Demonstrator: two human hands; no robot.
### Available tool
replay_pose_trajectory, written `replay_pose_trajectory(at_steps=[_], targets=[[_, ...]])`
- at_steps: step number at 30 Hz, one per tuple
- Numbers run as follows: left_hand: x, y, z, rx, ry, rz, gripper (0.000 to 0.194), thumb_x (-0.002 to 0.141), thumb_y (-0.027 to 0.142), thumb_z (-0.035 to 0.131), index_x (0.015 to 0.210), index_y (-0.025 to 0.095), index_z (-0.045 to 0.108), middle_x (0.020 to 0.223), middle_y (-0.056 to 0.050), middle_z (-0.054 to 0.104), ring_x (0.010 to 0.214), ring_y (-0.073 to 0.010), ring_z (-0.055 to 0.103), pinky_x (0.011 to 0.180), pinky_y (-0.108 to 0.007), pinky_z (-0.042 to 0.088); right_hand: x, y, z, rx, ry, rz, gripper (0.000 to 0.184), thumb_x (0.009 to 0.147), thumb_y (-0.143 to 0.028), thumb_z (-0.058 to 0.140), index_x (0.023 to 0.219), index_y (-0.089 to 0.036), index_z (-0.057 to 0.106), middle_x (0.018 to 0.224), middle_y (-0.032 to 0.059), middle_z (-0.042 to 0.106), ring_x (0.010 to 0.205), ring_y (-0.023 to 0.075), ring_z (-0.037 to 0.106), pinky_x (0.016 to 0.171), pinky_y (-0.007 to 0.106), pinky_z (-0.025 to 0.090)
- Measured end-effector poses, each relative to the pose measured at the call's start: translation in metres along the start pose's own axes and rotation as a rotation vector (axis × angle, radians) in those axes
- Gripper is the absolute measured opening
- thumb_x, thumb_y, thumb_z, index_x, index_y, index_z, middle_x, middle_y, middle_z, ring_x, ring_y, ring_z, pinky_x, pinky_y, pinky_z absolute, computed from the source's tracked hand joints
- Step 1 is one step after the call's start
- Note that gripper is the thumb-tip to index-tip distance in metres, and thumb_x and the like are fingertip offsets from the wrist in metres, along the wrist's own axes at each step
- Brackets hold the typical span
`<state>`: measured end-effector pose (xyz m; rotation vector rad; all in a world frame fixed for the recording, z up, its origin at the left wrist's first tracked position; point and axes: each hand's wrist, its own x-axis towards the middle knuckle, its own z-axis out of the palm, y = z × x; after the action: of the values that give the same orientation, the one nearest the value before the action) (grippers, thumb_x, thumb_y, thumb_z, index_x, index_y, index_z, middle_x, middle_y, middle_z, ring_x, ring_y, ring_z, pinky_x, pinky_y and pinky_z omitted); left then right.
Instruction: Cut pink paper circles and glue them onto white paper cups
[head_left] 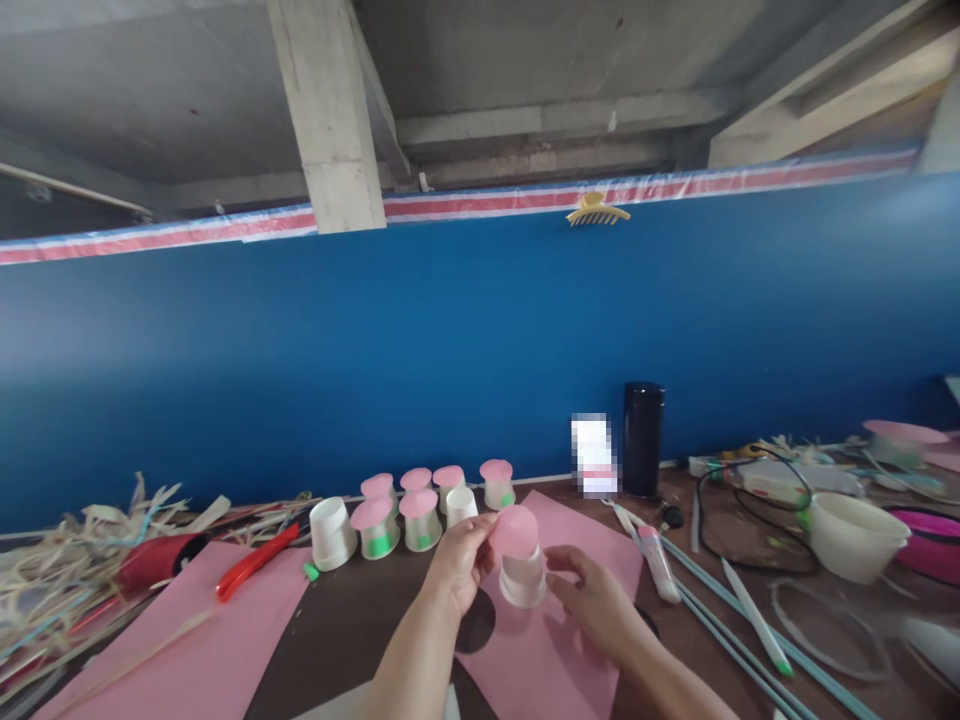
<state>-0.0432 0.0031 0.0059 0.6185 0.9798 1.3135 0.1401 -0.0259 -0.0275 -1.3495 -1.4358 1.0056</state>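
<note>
My left hand [463, 562] pinches the edge of a pink paper disc [516, 532] between thumb and fingers. The disc is tilted just over a white paper cup [523, 585], hiding part of its top. Beside the cup's right side is my right hand [589, 600], fingers bent and apart. Whether its fingertips touch the cup, I cannot tell. Under the cup lies a pink paper sheet [570, 650] with a round hole cut at its left edge. Behind, several upturned cups [379, 540] carry pink discs on top, and white cups [333, 535] stand among them without discs.
Red-handled cutter [257, 562] and another pink sheet [217, 630] lie left, near piled strips [112, 530]. To the right are a glue tube [658, 565], black flask [643, 440], white pen [756, 615], pale blue strips [720, 625] and a white bowl [855, 540]. A blue partition [465, 350] rises behind.
</note>
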Motion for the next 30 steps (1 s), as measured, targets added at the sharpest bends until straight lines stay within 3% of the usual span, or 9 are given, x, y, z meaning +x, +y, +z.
replay_pose_trajectory(at_steps=[9, 16, 22, 30], targets=[[0.008, -0.008, 0.0, 0.046, -0.003, -0.01, 0.019, 0.065, 0.023, 0.077, 0.075, 0.013, 0.063, 0.057, 0.003, 0.057, 0.043, -0.004, 0.05, 0.044, -0.014, 0.044, -0.003, 0.001, 0.003, -0.074, -0.035, -0.043, 0.026, 0.074, -0.029, 0.054, 0.095, -0.019, 0.065, 0.097, 0.0052, 0.071, 0.071, 0.0163, 0.065, 0.063, 0.024, 0.048], [0.008, -0.012, -0.001, 0.086, -0.01, -0.006, 0.026, 0.061, 0.029, 0.079, 0.076, 0.014, 0.064, 0.063, 0.002, 0.058, 0.052, -0.0057, 0.052, 0.05, -0.016, 0.044, -0.004, 0.003, 0.005, -0.059, -0.037, -0.047, 0.024, 0.076, -0.029, 0.052, 0.095, -0.019, 0.063, 0.098, 0.006, 0.07, 0.067, 0.0162, 0.064, 0.056, 0.025, 0.047], [0.008, -0.015, 0.0, 0.118, -0.049, 0.024, 0.033, 0.059, 0.035, 0.079, 0.078, 0.014, 0.063, 0.07, 0.0, 0.059, 0.063, -0.0097, 0.054, 0.059, -0.021, 0.046, -0.003, 0.006, 0.005, -0.058, 0.012, -0.029, 0.037, 0.076, -0.029, 0.05, 0.111, -0.018, 0.052, 0.105, 0.0082, 0.065, 0.058, 0.0136, 0.06, 0.054, 0.026, 0.048], [0.011, -0.019, 0.0, 0.158, -0.049, 0.086, 0.037, 0.055, 0.04, 0.079, 0.076, 0.013, 0.064, 0.07, -0.001, 0.06, 0.064, -0.0114, 0.054, 0.062, -0.023, 0.044, -0.007, 0.004, 0.004, -0.279, 0.148, -0.256, 0.049, 0.076, -0.019, 0.046, 0.124, -0.023, 0.045, 0.114, 0.0073, 0.056, 0.066, 0.0138, 0.059, 0.073, 0.033, 0.049]])
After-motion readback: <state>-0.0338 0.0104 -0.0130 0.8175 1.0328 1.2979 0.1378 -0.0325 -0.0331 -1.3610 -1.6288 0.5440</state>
